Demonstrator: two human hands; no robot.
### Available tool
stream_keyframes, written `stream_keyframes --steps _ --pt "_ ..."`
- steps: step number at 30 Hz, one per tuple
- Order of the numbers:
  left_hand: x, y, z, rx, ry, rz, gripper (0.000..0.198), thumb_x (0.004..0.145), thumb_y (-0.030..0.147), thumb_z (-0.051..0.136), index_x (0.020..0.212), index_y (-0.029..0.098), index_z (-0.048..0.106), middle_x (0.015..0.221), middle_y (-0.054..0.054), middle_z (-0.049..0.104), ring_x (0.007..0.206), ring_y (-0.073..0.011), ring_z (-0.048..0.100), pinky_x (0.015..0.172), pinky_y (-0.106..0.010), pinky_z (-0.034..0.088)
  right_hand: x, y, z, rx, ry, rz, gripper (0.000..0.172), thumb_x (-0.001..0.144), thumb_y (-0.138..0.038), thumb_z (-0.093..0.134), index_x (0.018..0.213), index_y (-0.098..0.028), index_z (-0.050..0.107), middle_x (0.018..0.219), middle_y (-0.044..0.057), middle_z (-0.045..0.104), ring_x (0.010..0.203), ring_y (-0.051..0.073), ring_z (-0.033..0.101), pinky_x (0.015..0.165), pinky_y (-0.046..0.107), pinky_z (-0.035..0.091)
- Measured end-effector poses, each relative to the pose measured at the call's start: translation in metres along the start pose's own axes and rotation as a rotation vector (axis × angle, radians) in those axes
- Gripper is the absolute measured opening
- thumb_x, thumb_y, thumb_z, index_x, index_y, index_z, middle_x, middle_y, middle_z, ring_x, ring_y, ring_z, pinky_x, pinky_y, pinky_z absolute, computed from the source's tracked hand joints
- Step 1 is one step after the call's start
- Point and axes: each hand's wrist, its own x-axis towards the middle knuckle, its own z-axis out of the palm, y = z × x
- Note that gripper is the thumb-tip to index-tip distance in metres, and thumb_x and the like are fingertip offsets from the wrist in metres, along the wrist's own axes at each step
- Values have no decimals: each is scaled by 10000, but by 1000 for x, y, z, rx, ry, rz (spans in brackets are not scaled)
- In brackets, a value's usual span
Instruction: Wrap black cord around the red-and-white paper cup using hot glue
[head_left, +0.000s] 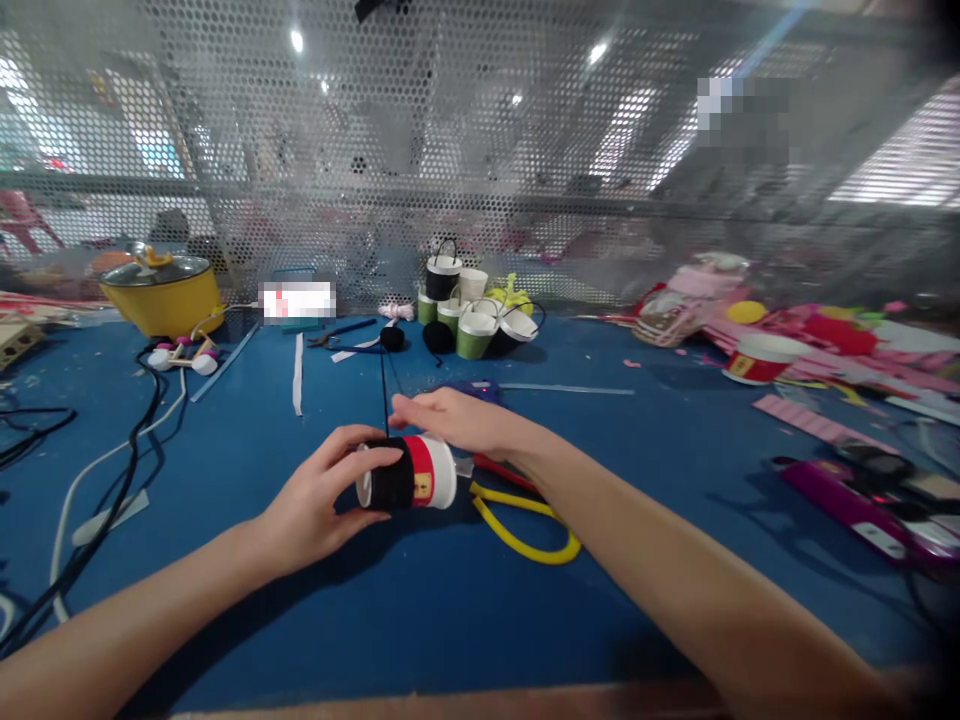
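A small red and white paper cup (431, 470) lies on its side above the blue table, its left part wrapped in black yarn. My left hand (319, 495) holds the cup around its yarn-covered end, thumb below and fingers on top. My right hand (450, 415) is just above the cup, its fingers pressed together beside the black strand (385, 390); what they grip is too small to make out. The strand runs from the cup back to a black yarn ball (391, 338). Right of the cup lies a yellow loop (566, 550), near a red handle partly under my right forearm.
Small wrapped cups with handles (476, 333) stand at the back centre. A yellow pot (169, 300) and cables are at left. Pliers (322, 342) lie behind. At right are a purple device (847, 505), another red and white cup (761, 358) and pink strips.
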Motion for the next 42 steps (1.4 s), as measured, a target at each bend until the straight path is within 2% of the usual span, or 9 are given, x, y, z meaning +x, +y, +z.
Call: stream_keyframes --steps 1,3,7,11,17,20,26,33,42 --pt "0 0 0 -1 -2 4 429 804 221 605 1207 260 464 1219 -113 474 1119 -262 522 922 -424 486 0 -7 5 67 -77 11 396 800 -531 518 757 -170 675 723 24 645 662 138 543 605 259 406" --pt "0 0 0 -4 -17 8 422 809 218 599 1207 256 466 1223 -116 467 1134 -263 515 932 -424 480 1 -16 12 182 -109 39 318 761 -480 587 745 -169 650 696 0 619 619 116 516 585 250 396" --pt "0 0 -3 -33 -47 -8 445 809 221 603 1225 267 454 1226 -112 472 1142 -265 507 942 -437 467 -1 -20 13 320 41 32 231 672 -374 684 675 -169 579 614 -44 542 559 89 456 569 246 371" --pt "2 2 -4 -202 -12 -140 564 766 268 662 1266 270 401 1183 -96 499 1100 -247 530 912 -412 490 -10 -21 2 307 179 -41 253 662 -392 685 664 -168 568 652 -30 565 614 98 471 639 259 379" --pt "7 9 -4 -447 -80 -384 504 703 318 714 1139 195 493 1047 -82 598 916 -217 626 820 -390 530 -19 -19 -6 305 275 -100 247 702 -392 652 694 -165 556 694 -10 589 641 103 493 679 268 396" --pt "7 12 -4 -490 -126 -445 512 697 334 714 1133 179 494 1053 -95 617 846 -206 643 771 -375 548 -16 -13 -3 268 289 -110 237 717 -385 637 698 -167 547 699 -6 590 643 109 501 669 268 400" --pt "5 14 -5 -415 -115 -304 506 692 325 726 1139 206 520 1068 -88 593 947 -228 607 782 -336 543 -14 -9 5 161 286 -77 230 761 -389 576 696 -172 536 688 -4 585 651 121 512 667 278 401" --pt "5 15 -6 -339 -88 -143 514 729 294 705 1190 230 487 1116 -99 571 1040 -233 568 819 -325 526 -14 -8 10 107 239 -52 296 748 -441 588 655 -168 520 619 -30 528 570 99 433 582 260 346" --pt "1 13 -6 -123 -48 1 488 774 288 661 1212 225 457 1184 -111 529 1103 -228 535 937 -367 466 -18 -11 12 52 94 26 199 816 -315 541 691 -160 528 680 0 574 605 105 475 592 246 365"
